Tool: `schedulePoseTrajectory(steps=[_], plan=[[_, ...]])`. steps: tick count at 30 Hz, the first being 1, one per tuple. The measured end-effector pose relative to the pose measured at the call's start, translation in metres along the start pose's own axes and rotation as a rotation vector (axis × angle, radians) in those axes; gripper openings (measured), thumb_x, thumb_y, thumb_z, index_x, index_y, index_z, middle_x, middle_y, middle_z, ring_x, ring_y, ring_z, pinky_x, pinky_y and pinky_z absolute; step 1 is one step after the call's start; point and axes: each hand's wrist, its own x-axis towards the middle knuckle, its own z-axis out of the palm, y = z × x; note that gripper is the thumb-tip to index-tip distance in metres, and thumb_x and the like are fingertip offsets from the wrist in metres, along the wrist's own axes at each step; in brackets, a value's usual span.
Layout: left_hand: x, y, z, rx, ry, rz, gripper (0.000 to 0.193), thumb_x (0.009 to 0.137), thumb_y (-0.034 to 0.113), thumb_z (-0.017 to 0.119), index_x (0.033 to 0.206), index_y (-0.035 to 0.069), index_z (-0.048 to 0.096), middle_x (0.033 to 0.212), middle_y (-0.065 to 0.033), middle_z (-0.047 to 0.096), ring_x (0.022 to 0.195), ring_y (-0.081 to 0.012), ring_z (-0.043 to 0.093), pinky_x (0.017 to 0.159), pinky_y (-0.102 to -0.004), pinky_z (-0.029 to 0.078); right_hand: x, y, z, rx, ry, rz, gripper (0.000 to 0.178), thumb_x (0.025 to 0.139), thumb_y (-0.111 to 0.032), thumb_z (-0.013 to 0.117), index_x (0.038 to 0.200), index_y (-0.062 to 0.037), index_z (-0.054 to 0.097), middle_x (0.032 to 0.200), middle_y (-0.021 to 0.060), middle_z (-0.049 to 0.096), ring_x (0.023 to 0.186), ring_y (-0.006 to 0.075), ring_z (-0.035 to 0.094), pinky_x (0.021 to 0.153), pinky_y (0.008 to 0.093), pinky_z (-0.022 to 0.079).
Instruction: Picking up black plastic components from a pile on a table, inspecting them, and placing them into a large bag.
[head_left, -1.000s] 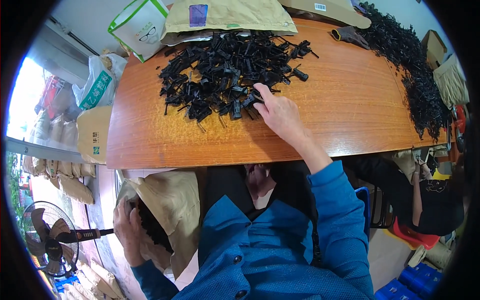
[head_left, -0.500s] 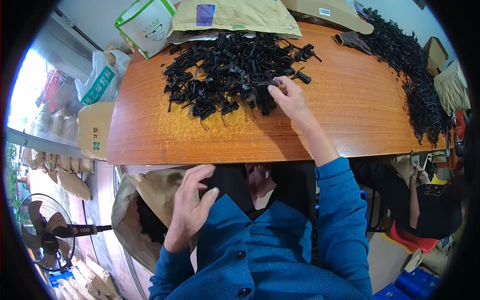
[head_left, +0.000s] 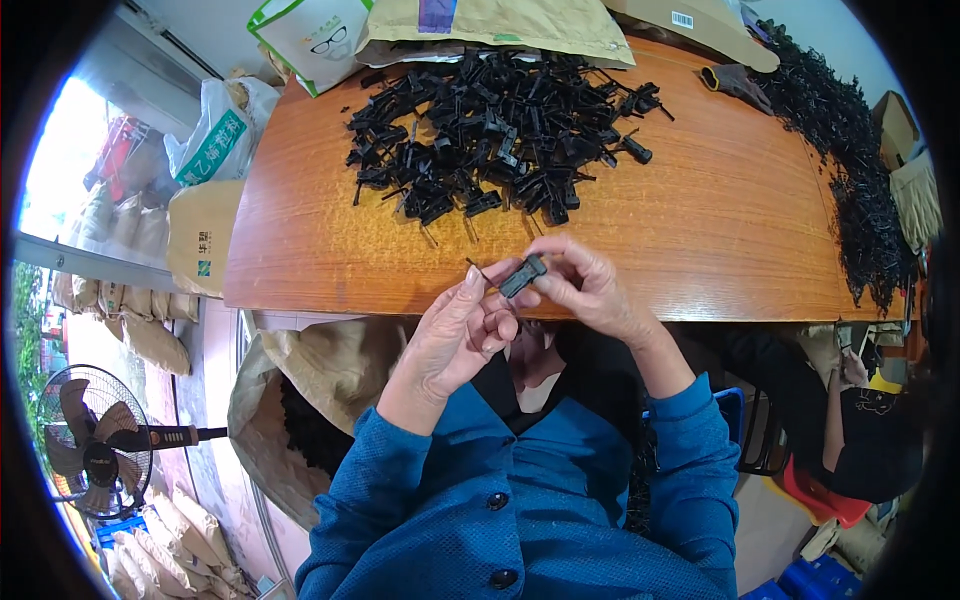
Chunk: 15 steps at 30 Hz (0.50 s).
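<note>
A black molded plastic part (head_left: 523, 277) with a blocky body and a thin stem is held over the table's near edge. My right hand (head_left: 603, 298) pinches its body between thumb and fingers. At the other end, my left hand (head_left: 445, 340) has its thumb and forefinger closed at the thin stem, while its remaining fingers curl below. Beyond both hands, a heap of similar black plastic parts (head_left: 490, 130) lies tangled on the wooden table (head_left: 310, 210), many with thin stems sticking out.
A paper sack (head_left: 500, 25) lies behind the heap. Small black pieces (head_left: 855, 190) and a dark glove (head_left: 735, 85) are at the right. Left of my lap, an open sack (head_left: 335, 365) holds black pieces; a fan (head_left: 98, 440) stands farther left. A person (head_left: 870, 430) sits at right.
My right hand has come back from the heap with a black plastic part. My left hand has risen from my lap and closed on the part's stem.
</note>
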Motion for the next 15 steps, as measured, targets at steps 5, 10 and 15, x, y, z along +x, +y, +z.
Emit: schedulePoseTrajectory(steps=[5, 10, 15], plan=[[-0.005, -0.015, -0.016, -0.253, -0.178, -0.032, 0.048, 0.096, 0.039, 0.048, 0.129, 0.003, 0.047, 0.101, -0.0169, 0.063, 0.065, -0.011, 0.058, 0.047, -0.0163, 0.04, -0.009, -0.003, 0.011, 0.076, -0.079, -0.026, 0.027, 0.093, -0.005, 0.056, 0.119, -0.0048, 0.052, 0.088, 0.0002, 0.061, 0.08, 0.0059, 0.058, 0.071, 0.022, 0.047], [-0.018, -0.008, -0.001, -0.106, -0.176, -0.059, 0.041, 0.096, 0.033, 0.052, 0.125, 0.004, 0.049, 0.094, -0.0134, 0.064, 0.06, -0.0091, 0.056, 0.047, -0.0162, 0.04, -0.016, -0.002, 0.018, -0.054, -0.083, -0.177, 0.031, 0.09, -0.008, 0.06, 0.12, -0.0083, 0.054, 0.079, 0.0054, 0.064, 0.073, 0.0139, 0.065, 0.065, 0.0267, 0.051], [-0.025, -0.016, 0.006, 0.184, 0.017, 0.038, 0.033, 0.095, 0.018, 0.055, 0.125, 0.005, 0.049, 0.088, -0.0065, 0.063, 0.059, -0.0074, 0.054, 0.049, -0.0161, 0.039, -0.032, -0.003, 0.032, -0.064, -0.019, 0.001, 0.032, 0.094, -0.008, 0.053, 0.126, -0.0061, 0.049, 0.082, 0.0034, 0.063, 0.073, 0.0115, 0.063, 0.068, 0.0237, 0.051]])
